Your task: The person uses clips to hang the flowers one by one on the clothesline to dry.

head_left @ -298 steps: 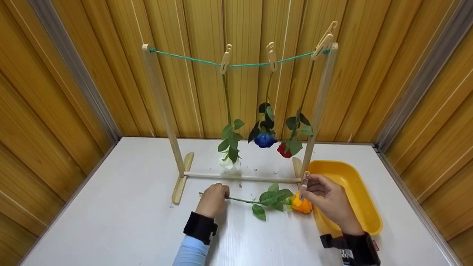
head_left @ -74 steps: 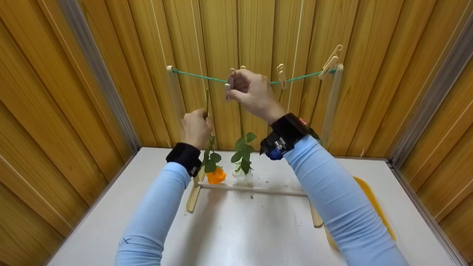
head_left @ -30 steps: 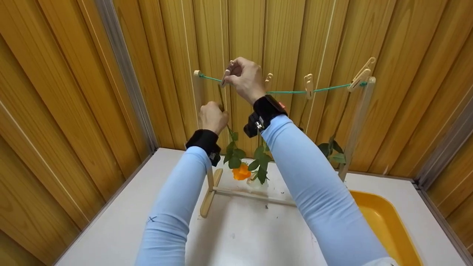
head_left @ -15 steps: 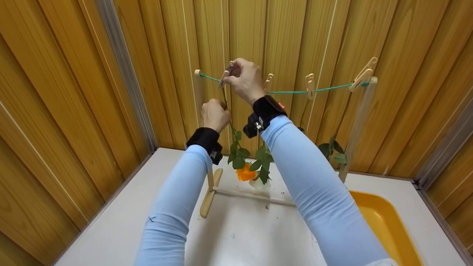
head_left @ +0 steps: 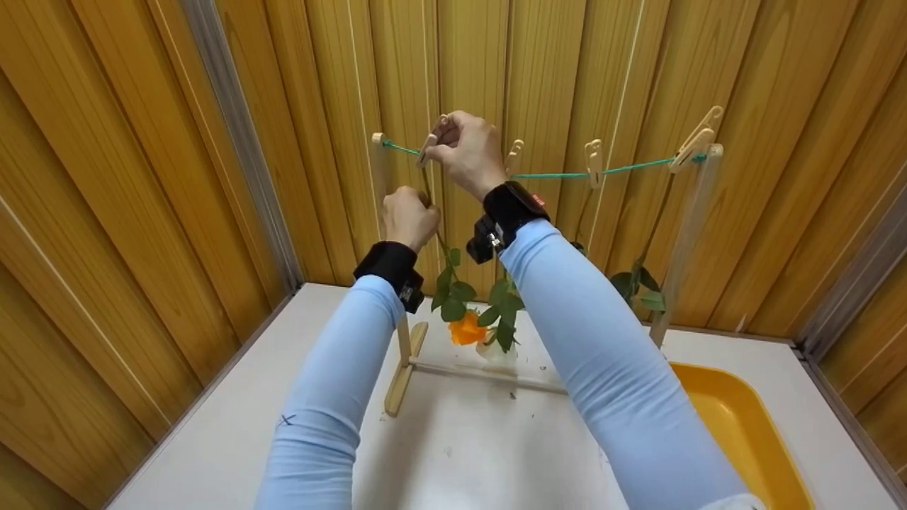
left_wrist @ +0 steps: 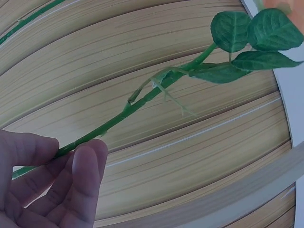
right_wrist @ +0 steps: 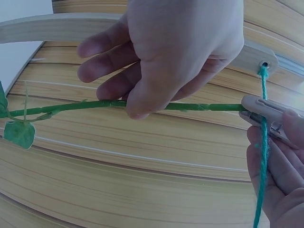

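Note:
My left hand (head_left: 409,218) pinches the stem of an orange rose (head_left: 468,329), which hangs bloom down at the left part of the cord. Above it, my right hand (head_left: 473,156) pinches a pale clothespin (right_wrist: 266,110) between thumb and fingers. In the right wrist view the clothespin's tip sits over the green cord (right_wrist: 263,161), and the stem's cut end (right_wrist: 232,107) meets its jaws. Green leaves (left_wrist: 230,31) stand out along the stem in the left wrist view. Beside the orange bloom hangs a white rose (head_left: 499,350), partly hidden by leaves.
The cord runs between two wooden posts (head_left: 686,241). Other clothespins (head_left: 594,163) grip it toward the right, with stems below. My right sleeve hides the blue and red blooms. A yellow tray (head_left: 737,418) stands on the white table (head_left: 453,453) at right.
The orange rose, earlier lying on the table, was lifted and turned bloom down. Both hands rose to the cord's left end with the clothespin. Over the last second they have barely shifted.

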Tool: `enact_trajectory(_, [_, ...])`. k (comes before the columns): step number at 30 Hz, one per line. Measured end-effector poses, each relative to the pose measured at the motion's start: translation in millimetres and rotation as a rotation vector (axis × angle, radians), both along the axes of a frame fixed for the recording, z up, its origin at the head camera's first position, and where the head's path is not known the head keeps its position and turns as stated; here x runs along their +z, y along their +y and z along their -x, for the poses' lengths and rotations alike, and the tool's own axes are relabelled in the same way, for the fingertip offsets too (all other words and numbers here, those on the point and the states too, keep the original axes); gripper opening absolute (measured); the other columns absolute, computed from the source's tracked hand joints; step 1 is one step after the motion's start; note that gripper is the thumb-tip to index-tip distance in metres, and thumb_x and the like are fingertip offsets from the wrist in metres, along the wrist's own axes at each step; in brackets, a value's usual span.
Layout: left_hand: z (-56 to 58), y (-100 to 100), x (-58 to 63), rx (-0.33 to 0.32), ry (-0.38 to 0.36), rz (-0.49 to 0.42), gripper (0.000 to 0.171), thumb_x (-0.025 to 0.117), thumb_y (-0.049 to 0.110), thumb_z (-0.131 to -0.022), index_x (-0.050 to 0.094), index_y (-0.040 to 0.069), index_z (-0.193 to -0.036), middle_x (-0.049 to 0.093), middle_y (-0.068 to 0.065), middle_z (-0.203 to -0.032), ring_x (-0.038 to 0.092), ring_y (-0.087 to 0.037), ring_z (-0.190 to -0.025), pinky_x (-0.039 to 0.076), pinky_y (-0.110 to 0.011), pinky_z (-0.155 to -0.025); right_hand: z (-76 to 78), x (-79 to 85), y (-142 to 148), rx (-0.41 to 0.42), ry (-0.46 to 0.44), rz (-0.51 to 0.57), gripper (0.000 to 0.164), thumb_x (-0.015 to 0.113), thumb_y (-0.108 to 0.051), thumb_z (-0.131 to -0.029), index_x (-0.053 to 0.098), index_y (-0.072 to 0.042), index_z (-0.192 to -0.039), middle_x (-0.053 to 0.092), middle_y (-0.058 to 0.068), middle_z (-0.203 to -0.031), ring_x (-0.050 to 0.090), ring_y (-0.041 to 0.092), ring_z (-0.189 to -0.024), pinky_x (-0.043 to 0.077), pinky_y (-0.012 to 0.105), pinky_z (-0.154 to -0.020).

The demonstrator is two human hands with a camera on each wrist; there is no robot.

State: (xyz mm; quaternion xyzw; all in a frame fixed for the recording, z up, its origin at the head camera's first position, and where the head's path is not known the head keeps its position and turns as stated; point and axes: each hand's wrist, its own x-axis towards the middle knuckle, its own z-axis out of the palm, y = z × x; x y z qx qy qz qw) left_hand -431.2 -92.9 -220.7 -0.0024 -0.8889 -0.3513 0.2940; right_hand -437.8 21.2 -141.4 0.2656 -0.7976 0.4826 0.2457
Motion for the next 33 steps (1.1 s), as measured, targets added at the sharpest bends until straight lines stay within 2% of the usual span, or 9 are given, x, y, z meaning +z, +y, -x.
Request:
enact_trajectory(9, [0.3,-2.0,-1.8,0.001,0.039,0.016,0.033,0.059,0.008,-0.087,0.047,0.011,-0.057,0.034,0.003,-0.051,0.032,-0.014,-0.047,0.023,-0.025,-0.044,1.5,-0.8,0.2,0.029,-0.033,-0.010,0.020,0.068,-0.004,-0.087,0.058,-0.004,-0.105,0.063,0.003,-0.094,0.061,0.013,-0.086,0.049,0.019,-0.077])
enact_trajectory(17, [0.4,-4.1,-4.1,0.030,0.027,0.039,0.022,0.057,0.012,-0.090,0.059,0.008,-0.069,0.049,-0.002,-0.062,0.046,-0.020,-0.060,0.032,-0.028,-0.052,1.6,-3.0,0.3,0.090,-0.053,0.027,0.018,0.067,-0.003,-0.086,0.056,-0.005,-0.100,0.059,0.001,-0.091,0.060,0.012,-0.085,0.050,0.020,-0.077])
enact_trajectory(24, [0.9,-4.6,-5.8,0.025,0.031,0.046,0.018,0.057,0.012,-0.092,0.066,0.004,-0.078,0.061,-0.008,-0.072,0.051,-0.021,-0.066,0.035,-0.030,-0.057,-0.8,-2.4,2.9,0.083,-0.055,-0.004,0.023,0.065,-0.008,-0.088,0.054,-0.002,-0.107,0.060,0.004,-0.097,0.061,0.015,-0.089,0.050,0.022,-0.077])
enact_trajectory(33, [-0.1,-6.1,-8.0,0.035,-0.021,0.045,0.020,0.056,0.016,-0.093,0.065,0.008,-0.078,0.062,-0.007,-0.074,0.053,-0.021,-0.067,0.036,-0.030,-0.054,-7.1,-1.8,8.3,0.056,-0.044,-0.068,0.026,0.064,-0.014,-0.092,0.054,-0.003,-0.113,0.063,0.007,-0.106,0.062,0.015,-0.095,0.050,0.023,-0.079])
